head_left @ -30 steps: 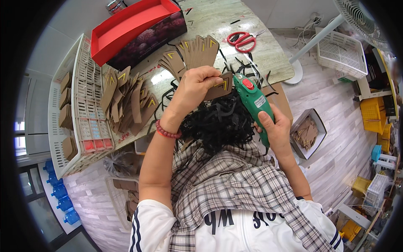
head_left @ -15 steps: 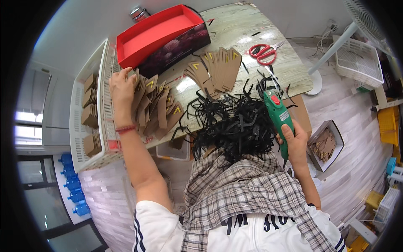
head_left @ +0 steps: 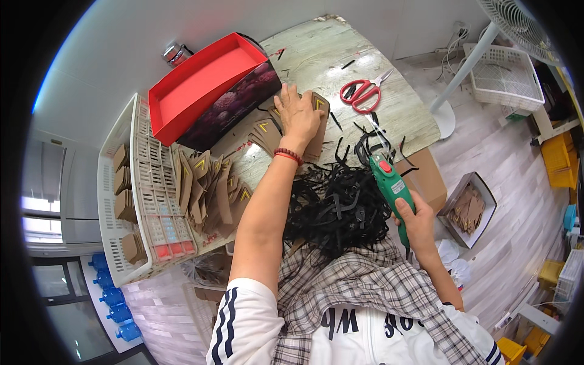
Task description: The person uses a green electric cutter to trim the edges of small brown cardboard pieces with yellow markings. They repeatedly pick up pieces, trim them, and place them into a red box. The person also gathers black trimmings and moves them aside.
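My left hand (head_left: 297,115) lies over a fanned pile of brown cardboard pieces (head_left: 318,135) with yellow V marks, its fingers stretched out and touching the pile's upper part. My right hand (head_left: 417,219) is wrapped round a green electric hand tool (head_left: 388,182) with a red button, its thin metal tip pointing away from me. Beside the tool, a tangled heap of black strips (head_left: 340,210) covers the table's near edge and reaches my plaid apron (head_left: 359,280). A second pile of cardboard pieces (head_left: 204,185) stands left of my forearm.
Red-handled scissors (head_left: 365,95) lie on the table (head_left: 401,115). A red-lined box (head_left: 210,79) stands at the back left beside a white basket (head_left: 140,188) holding more pieces. On the floor at right sits a box (head_left: 486,201) of cardboard pieces, near a fan stand (head_left: 447,121).
My left hand has moved right from the left cardboard pile to the fanned pile. My right hand still grips the green tool. The whole view has shifted slightly.
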### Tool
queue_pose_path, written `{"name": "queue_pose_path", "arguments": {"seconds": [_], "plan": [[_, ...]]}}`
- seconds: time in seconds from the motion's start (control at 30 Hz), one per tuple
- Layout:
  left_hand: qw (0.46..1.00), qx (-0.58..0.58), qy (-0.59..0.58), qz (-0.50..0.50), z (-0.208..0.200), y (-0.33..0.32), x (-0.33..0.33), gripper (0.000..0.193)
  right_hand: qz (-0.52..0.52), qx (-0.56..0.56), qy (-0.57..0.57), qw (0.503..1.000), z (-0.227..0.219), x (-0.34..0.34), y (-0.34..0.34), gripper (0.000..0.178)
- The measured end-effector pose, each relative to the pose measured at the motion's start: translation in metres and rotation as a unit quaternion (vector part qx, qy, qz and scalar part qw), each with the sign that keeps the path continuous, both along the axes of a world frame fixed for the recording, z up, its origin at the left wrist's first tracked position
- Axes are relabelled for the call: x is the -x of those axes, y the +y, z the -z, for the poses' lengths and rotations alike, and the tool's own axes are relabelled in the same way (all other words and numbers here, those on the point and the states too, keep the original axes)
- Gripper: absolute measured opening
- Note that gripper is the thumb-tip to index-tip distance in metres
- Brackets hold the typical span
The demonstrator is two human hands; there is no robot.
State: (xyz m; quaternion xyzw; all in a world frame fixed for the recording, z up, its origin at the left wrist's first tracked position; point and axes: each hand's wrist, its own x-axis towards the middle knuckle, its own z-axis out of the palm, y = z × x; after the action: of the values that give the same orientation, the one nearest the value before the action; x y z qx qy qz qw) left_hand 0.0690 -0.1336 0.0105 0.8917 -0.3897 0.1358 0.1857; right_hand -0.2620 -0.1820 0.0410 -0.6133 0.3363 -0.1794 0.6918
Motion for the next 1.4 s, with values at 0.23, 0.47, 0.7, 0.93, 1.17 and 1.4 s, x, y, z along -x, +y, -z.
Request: {"name": "queue_pose_path", "arguments": {"seconds": [0.23,0.47,0.7,0.93,1.17,1.4], "plan": [[0.982,0.160,0.054,0.083,0.005,0.003,0.015,0.041,0.002,0.013,0.000,1.000,0.004,-0.012,-0.002,0.037],[0.675,0.527,0.515,0.040,-0.048,0.026,0.067,0.004,0.020,0.035,-0.006,0.999,-0.002,-0.018,0.003,0.037],[0.601,0.557,0.573,0.018,-0.052,0.049,0.109,0.003,-0.004,0.047,-0.021,0.999,-0.009,-0.015,0.016,0.037],[0.596,0.557,0.579,-0.006,-0.047,0.048,0.124,0.003,-0.011,0.045,-0.017,0.999,-0.014,-0.011,0.019,0.038],[0.600,0.541,0.589,0.006,-0.041,0.049,0.129,0.005,-0.011,0.040,-0.021,0.999,-0.015,-0.011,0.018,0.037],[0.615,0.513,0.598,0.025,-0.036,0.054,0.133,0.008,-0.019,0.046,-0.023,0.998,-0.015,-0.011,0.015,0.038]]}}
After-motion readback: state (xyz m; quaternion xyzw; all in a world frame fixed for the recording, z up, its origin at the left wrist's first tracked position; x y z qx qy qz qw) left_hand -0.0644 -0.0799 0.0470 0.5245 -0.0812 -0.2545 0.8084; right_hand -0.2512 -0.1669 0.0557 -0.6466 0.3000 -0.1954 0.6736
